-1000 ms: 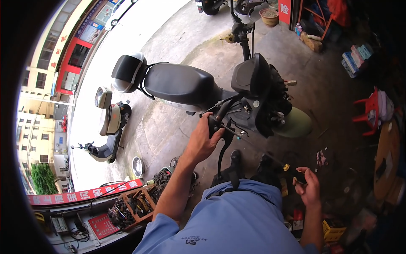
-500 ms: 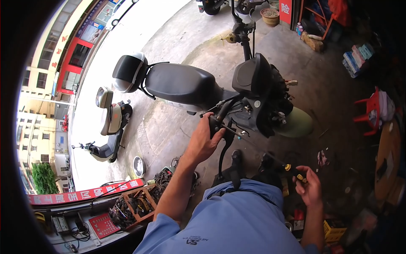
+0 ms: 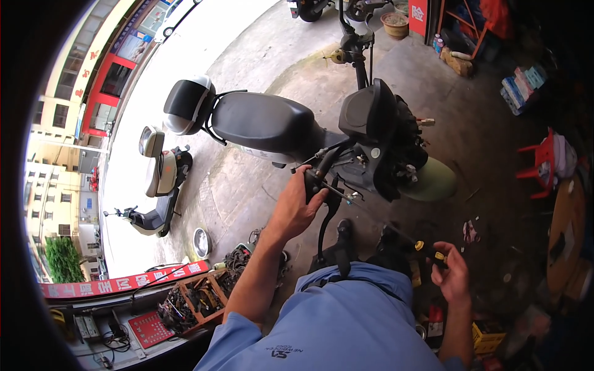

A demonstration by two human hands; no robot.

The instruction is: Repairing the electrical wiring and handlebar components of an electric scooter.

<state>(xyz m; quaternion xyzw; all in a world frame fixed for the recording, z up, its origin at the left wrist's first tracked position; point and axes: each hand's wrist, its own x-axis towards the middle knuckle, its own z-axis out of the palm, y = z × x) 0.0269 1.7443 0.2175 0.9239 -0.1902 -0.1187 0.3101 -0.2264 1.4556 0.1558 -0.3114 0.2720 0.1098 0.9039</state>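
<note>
A dark electric scooter stands across in front of me, its front end to the right and stripped of some covers. My left hand is closed around the black control housing on the near handlebar end, with the thumb pressed to its side. The black brake lever curves toward me from there. In my right hand, fingers wrap the black-and-yellow handle of a long screwdriver. Its thin shaft points left and up to the housing; whether the tip touches is too small to tell.
A wooden crate of tangled wires and parts sits at the lower left, beside a workbench with a red board. A metal bowl lies on the floor. At the right are a red stool and a yellow box.
The screwdriver handle and my right hand have shifted very slightly left. My left hand keeps its hold on the control housing.
</note>
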